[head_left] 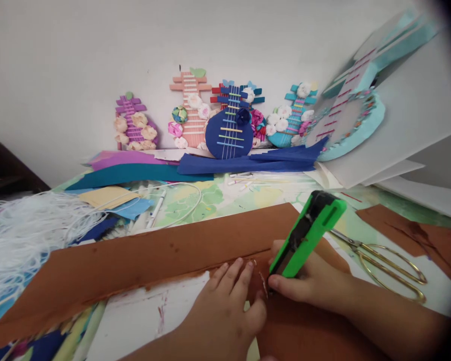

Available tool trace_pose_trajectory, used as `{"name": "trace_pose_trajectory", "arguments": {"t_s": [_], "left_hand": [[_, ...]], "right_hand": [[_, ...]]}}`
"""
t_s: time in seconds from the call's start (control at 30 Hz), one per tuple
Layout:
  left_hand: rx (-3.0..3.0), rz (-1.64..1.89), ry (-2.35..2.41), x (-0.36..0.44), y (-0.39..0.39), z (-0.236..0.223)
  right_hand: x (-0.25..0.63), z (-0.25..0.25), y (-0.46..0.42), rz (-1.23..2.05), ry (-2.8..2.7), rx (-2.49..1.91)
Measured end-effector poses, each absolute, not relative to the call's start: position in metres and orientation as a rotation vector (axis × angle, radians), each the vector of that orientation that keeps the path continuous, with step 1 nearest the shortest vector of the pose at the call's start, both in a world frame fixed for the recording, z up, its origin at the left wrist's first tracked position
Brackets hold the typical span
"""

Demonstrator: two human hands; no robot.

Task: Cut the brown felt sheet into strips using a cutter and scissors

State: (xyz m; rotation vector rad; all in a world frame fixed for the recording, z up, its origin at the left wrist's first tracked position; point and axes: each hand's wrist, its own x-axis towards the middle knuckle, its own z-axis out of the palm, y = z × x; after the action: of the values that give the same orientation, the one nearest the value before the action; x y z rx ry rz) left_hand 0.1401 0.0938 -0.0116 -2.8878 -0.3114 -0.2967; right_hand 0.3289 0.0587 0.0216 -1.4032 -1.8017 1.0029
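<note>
My right hand (311, 283) is closed around a green and black utility knife (304, 238), held upright and leaning right. Its lower end meets the brown paper (218, 233) beside a short, ragged pale line; the blade tip is hidden by my fingers. Just left of it, my left hand (229, 306) lies flat with fingers apart, pressing on the brown sheet and the white board (135, 316) beneath. The brown paper spreads as a long strip across the work and continues under my right hand. Gold-handled scissors (383, 260) lie right of my right hand.
Tangled white cord (22, 235) is heaped at left. Blue paper (248, 163) and teal paper (143, 173) lie at the back. Decorated lute-shaped crafts, including a dark blue one (229, 133), lean against the wall. A brown scrap (417, 235) lies right.
</note>
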Motion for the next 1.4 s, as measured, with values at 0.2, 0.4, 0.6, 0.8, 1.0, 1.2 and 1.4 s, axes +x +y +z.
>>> {"name": "trace_pose_trajectory", "arguments": {"t_s": [0.2, 0.4, 0.6, 0.8, 1.0, 1.2, 1.4], "left_hand": [[-2.837, -0.287, -0.328, 0.141, 0.095, -0.014], [-2.838, -0.284, -0.314, 0.140, 0.094, -0.014], [-2.837, -0.298, -0.311, 0.141, 0.095, -0.016], [-2.843, -0.306, -0.329, 0.141, 0.096, -0.014], [-2.854, -0.349, -0.319, 0.142, 0.095, -0.014], [-2.830, -0.368, -0.368, 0.142, 0.093, -0.019], [-2.840, -0.331, -0.361, 0.143, 0.094, -0.019]], "right_hand": [[0.321, 0.022, 0.055, 0.888, -1.894, -1.452], [0.322, 0.021, 0.053, 0.929, -1.862, -1.501], [0.326, 0.018, 0.058, 0.943, -1.851, -1.424], [0.325, 0.020, 0.057, 0.952, -1.893, -1.455], [0.327, 0.012, 0.050, 0.508, -2.159, -1.541], [0.322, 0.004, 0.048, 0.213, -2.299, -1.437], [0.320, 0.035, 0.040, 0.418, -2.040, -1.720]]}}
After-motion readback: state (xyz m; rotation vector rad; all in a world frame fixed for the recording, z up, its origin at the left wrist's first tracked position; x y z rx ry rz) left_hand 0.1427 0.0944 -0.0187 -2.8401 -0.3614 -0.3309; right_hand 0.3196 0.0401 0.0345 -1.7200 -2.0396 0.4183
